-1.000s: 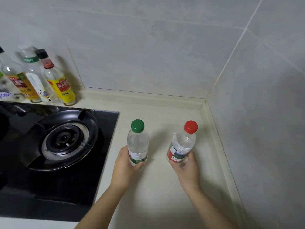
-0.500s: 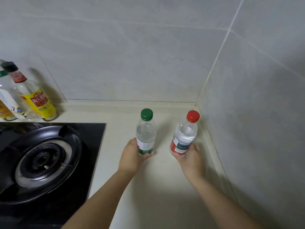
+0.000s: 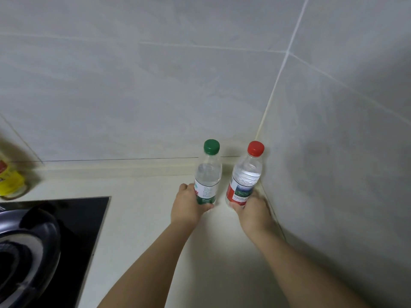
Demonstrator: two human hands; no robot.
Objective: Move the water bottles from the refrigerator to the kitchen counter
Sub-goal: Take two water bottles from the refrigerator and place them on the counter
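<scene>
Pushed closer to the wall corner (image 3: pixel 262 125), upright green-capped bottle (image 3: pixel 208 174) stayed clutched in left grip (image 3: pixel 189 205), red-capped bottle (image 3: pixel 245 174) in right grip (image 3: pixel 252 211), nearest that corner.

Both arms stretched forward, left forearm (image 3: pixel 144 265) and right forearm (image 3: pixel 307 265) bare. Left hand (image 3: pixel 188 206) - back up, fingers curled round lower label of green-capped bottle (image 3: pixel 208 174), one fingertip showing on near side. Right hand (image 3: pixel 252 213) - back up, wrapped round base of red-capped bottle (image 3: pixel 244 176), far fingertips hidden behind it. Hands side by side, not touching.
</scene>
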